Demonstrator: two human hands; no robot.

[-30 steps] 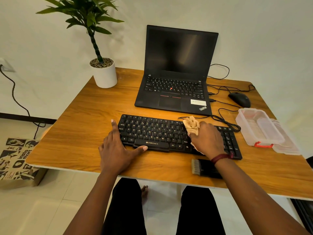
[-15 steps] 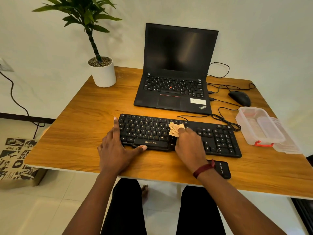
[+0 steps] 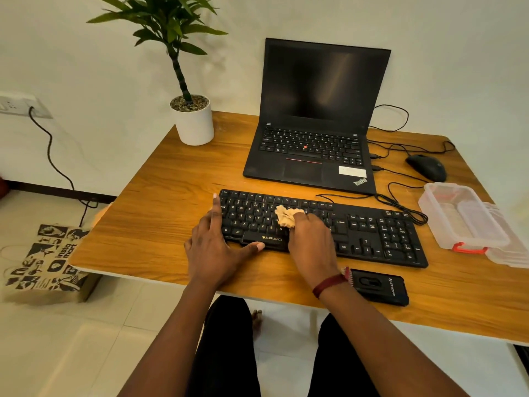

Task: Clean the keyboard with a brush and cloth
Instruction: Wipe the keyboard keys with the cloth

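Note:
A black keyboard (image 3: 372, 233) lies across the wooden table (image 3: 160, 196) in front of me. My right hand (image 3: 310, 242) grips a crumpled beige cloth (image 3: 286, 215) and presses it onto the keys at the keyboard's middle. My left hand (image 3: 214, 247) rests flat at the keyboard's left end, index finger along its left edge and thumb on the front rim. A black brush (image 3: 378, 286) with a pale bristle end lies on the table near the front edge, just right of my right wrist.
An open black laptop (image 3: 315, 124) stands behind the keyboard. A potted plant (image 3: 194, 121) sits at the back left. A black mouse (image 3: 426, 167) and loose cables lie at the back right. A clear plastic box (image 3: 461, 219) with a red clasp is right of the keyboard.
My right hand has slid the cloth leftward over the keys, from the right part of the keyboard to its middle. The brush is uncovered. My left hand stayed at the left end.

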